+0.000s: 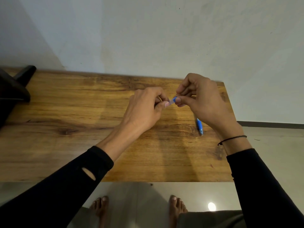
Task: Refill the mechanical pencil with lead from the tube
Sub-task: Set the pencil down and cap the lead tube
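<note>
Centre frame: left hand [144, 109] and right hand [199, 99] pinch the lead tube [173, 100] between fingertips; blue pencil [199, 126] lies on table [82, 129], lower right.

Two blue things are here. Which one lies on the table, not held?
The blue mechanical pencil, lying alone beside the right hand. The small lead tube is held between both hands.

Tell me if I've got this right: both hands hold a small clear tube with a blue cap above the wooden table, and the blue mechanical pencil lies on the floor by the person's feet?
Not quite. The head view shows the blue mechanical pencil lying on the wooden table, partly under the right hand, not on the floor. The rest holds: both hands, with the left hand, hold the small clear tube with a blue cap above the table.
</note>
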{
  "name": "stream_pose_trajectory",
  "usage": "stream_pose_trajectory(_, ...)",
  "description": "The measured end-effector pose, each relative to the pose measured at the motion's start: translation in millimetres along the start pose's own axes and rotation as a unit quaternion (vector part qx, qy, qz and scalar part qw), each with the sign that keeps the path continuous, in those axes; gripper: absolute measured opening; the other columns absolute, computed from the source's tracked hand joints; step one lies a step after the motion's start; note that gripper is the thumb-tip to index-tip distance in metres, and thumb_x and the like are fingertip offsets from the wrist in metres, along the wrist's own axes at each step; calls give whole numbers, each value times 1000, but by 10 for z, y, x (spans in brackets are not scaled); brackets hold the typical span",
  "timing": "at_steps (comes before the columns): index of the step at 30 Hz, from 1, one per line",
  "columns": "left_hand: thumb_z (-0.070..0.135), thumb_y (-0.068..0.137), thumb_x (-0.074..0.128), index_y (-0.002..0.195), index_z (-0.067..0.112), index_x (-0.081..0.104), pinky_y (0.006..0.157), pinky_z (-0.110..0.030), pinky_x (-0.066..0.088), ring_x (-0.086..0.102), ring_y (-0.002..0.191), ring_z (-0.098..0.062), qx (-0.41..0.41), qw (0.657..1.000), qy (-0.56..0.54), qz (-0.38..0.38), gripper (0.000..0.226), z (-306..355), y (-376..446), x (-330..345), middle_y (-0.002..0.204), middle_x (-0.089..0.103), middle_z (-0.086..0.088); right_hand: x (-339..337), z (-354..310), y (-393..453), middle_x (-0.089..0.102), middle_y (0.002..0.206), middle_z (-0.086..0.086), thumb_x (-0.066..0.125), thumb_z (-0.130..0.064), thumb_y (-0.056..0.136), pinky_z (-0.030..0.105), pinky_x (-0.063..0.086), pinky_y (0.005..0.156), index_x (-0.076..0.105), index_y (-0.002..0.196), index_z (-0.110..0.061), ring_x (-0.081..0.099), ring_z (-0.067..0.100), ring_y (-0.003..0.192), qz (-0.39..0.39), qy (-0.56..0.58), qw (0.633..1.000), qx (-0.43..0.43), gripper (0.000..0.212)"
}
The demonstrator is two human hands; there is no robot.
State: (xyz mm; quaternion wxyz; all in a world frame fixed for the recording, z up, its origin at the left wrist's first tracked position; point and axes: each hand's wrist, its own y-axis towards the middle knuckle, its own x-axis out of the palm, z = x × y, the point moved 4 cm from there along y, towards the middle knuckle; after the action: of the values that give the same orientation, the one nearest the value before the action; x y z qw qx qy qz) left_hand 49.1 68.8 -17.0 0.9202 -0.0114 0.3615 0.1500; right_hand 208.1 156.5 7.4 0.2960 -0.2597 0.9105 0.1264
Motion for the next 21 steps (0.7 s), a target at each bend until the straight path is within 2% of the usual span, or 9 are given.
stream_pose_trajectory(2, 28, 95, 80, 91, 27, 78, 81, -37, 63, 70, 68, 0, -15, 1000, -16, -3, 5, -37, 13, 24, 78, 78, 9, 28, -7, -1, 77, 84, 8, 80, 7, 89, 17, 60, 64, 65, 93, -13, 78, 12, 73, 21, 8, 1000, -5, 25)
stream_pose_trajectory(5, 25, 95, 81, 94, 22, 80, 80, -47, 67, 79, 78, -19, -77, 990, -115, 6, 4, -113, 52, 62, 79, 80, 1, 89, -63, 9, 76, 98, 0, 80, 5, 89, 18, 62, 76, 65, 109, -17, 77, 6, 89, 32, 14, 999, -28, 33)
stream_pose_trajectory(6, 24, 96, 81, 94, 20, 80, 79, -51, 68, 81, 79, -26, -100, 983, -154, 11, 4, -135, 57, 78, 79, 81, -5, 126, -87, 3, 75, 108, -2, 84, -2, 88, 18, 62, 83, 63, 121, -20, 74, 5, 98, 9, -5, 999, -40, 44)
stream_pose_trajectory(8, 22, 97, 80, 92, 18, 79, 74, -57, 69, 82, 77, -34, -138, 964, -225, 21, 7, -171, 55, 100, 78, 81, -12, 228, -116, -32, 67, 130, -4, 93, -20, 81, 18, 54, 92, 47, 146, -29, 64, 7, 119, -53, -77, 993, -67, 79)
stream_pose_trajectory(10, 24, 97, 82, 88, 19, 76, 70, -58, 69, 82, 73, -32, -160, 948, -275, 26, 11, -205, 60, 120, 77, 81, -11, 326, -134, -89, 58, 143, -2, 95, -27, 77, 25, 47, 94, 35, 153, -32, 55, 14, 129, -73, -158, 979, -101, 97)
stream_pose_trajectory(14, 29, 94, 83, 91, 20, 77, 71, -58, 69, 82, 73, -28, -150, 951, -268, 27, 11, -228, 86, 140, 76, 82, -7, 342, -155, -102, 59, 143, -3, 91, -30, 81, 31, 51, 90, 38, 147, -30, 56, 17, 128, -34, -158, 979, -126, 85)
stream_pose_trajectory(17, 26, 95, 79, 93, 22, 79, 75, -58, 69, 83, 72, -29, -147, 957, -249, 6, 5, -224, 77, 171, 75, 82, -7, 266, -56, -53, 62, 140, -7, 95, -40, 70, 41, 54, 91, 42, 143, -30, 54, 20, 125, -65, -196, 973, -100, 91)
stream_pose_trajectory(19, 29, 95, 79, 94, 23, 80, 83, -53, 68, 82, 79, -25, -145, 970, -194, -23, 6, -232, 70, 193, 77, 82, -3, 256, 58, -46, 66, 137, -3, 99, -39, 64, 46, 53, 97, 44, 145, -29, 50, 24, 126, -100, -249, 961, -70, 98)
stream_pose_trajectory(21, 35, 94, 79, 91, 30, 77, 83, -40, 65, 77, 80, -13, -126, 985, -108, -44, 6, -230, 55, 182, 80, 79, 7, 285, 179, -65, 67, 138, -3, 100, -41, 63, 39, 44, 98, 42, 147, -31, 48, 25, 130, -128, -299, 944, -50, 103)
